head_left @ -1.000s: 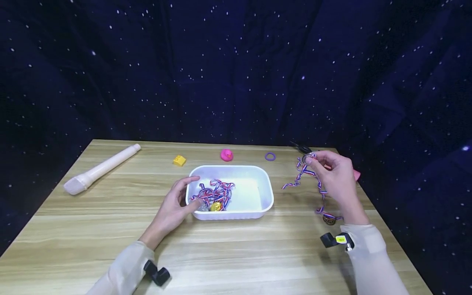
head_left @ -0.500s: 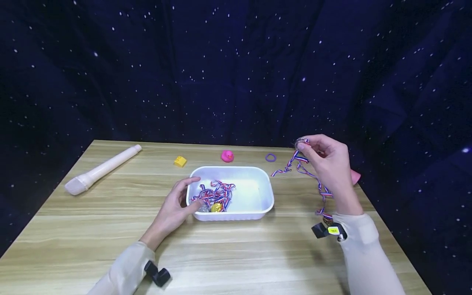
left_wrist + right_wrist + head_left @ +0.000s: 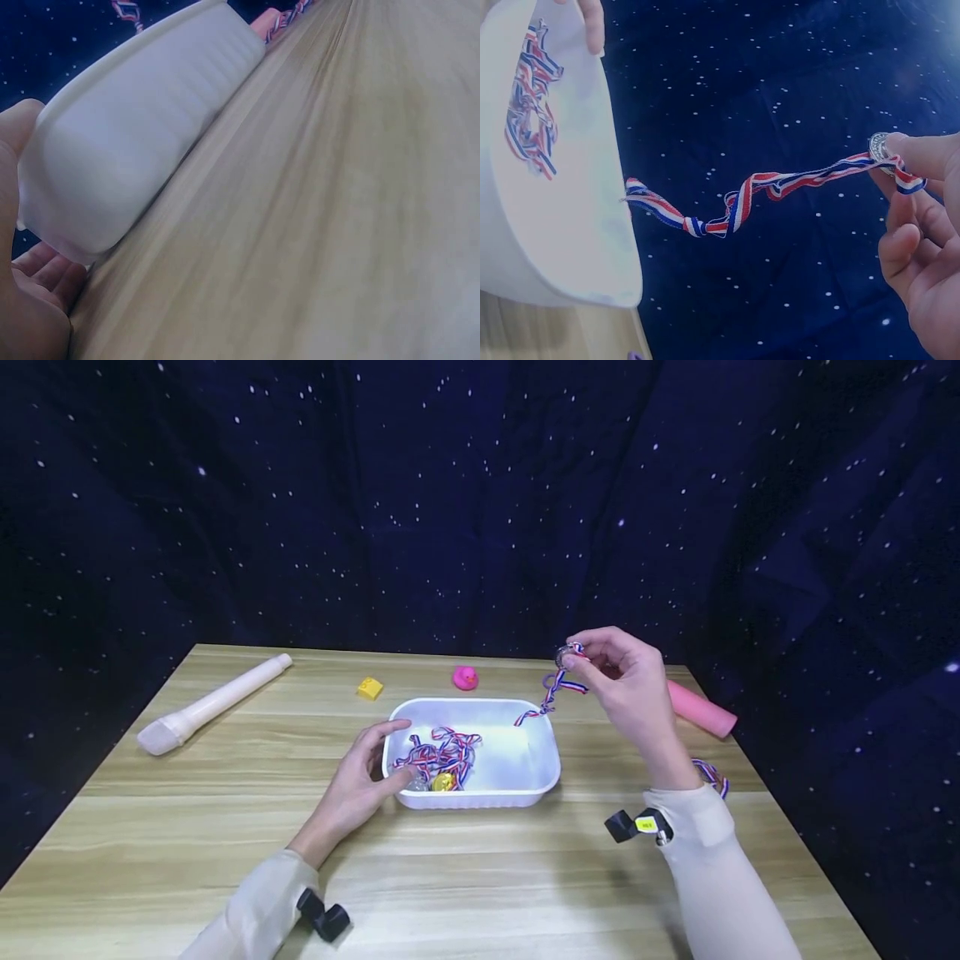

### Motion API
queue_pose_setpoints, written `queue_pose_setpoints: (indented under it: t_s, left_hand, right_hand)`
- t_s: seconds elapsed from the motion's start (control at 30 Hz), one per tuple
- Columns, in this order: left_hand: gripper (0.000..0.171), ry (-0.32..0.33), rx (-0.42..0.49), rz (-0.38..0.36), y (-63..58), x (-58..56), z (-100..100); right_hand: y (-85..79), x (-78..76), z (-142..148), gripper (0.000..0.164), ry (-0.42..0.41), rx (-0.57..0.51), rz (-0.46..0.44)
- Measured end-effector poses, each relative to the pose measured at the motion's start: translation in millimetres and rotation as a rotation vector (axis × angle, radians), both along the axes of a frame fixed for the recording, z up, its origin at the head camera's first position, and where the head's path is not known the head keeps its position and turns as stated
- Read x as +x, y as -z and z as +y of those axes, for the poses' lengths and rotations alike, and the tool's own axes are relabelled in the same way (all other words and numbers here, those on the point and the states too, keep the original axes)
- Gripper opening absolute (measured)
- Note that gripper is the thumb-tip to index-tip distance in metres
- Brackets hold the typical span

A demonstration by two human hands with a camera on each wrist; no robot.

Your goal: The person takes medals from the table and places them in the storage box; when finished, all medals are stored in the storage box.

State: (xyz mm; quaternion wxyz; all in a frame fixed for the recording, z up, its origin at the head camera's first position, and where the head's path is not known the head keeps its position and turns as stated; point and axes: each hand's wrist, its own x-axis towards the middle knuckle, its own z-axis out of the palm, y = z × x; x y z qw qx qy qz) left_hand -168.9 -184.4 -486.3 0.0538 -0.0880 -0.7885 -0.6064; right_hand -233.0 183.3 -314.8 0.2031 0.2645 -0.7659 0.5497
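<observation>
In the head view, my left hand [image 3: 356,789] grips the left end of a white plastic tub [image 3: 517,764], thumb over the near rim. Inside the tub's left half lie tangled red, white and blue ribbons [image 3: 453,747], a gold medal [image 3: 444,782] and a silver medal [image 3: 417,783] beside my thumb. My right hand [image 3: 630,689] is raised beyond the tub's right end. Between thumb and fingertips it pinches a silver medal [image 3: 878,145]. From this medal a knotted striped ribbon [image 3: 739,202] hangs, its lower end overlapping the tub's right rim in the head view.
Along the back are a yellow toy block [image 3: 370,687], a pink rubber duck [image 3: 466,677] and a purple ring partly behind the hanging ribbon. A white toy microphone [image 3: 213,703] lies at left. At right are a pink cylinder [image 3: 702,710] and another striped ribbon [image 3: 712,775], partly behind my wrist.
My right hand has lifted the medal and carried it left toward the tub, its ribbon trailing. The other ribbon stays on the table at right. My left hand keeps its hold on the tub.
</observation>
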Motion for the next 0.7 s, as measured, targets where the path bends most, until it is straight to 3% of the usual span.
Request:
queue_pose_setpoints:
  t_s: [0.37, 0.7]
  left_hand:
    - [0.07, -0.006, -0.008, -0.017, 0.9, -0.7, 0]
    - [0.07, 0.007, 0.006, -0.018, 0.6, -0.2, 0]
  right_hand:
    - [24.5, -1.8, -12, 0.026, -0.057, 0.062, -0.13]
    - [52.1, 0.6, -16, 0.02, -0.127, 0.132, -0.287]
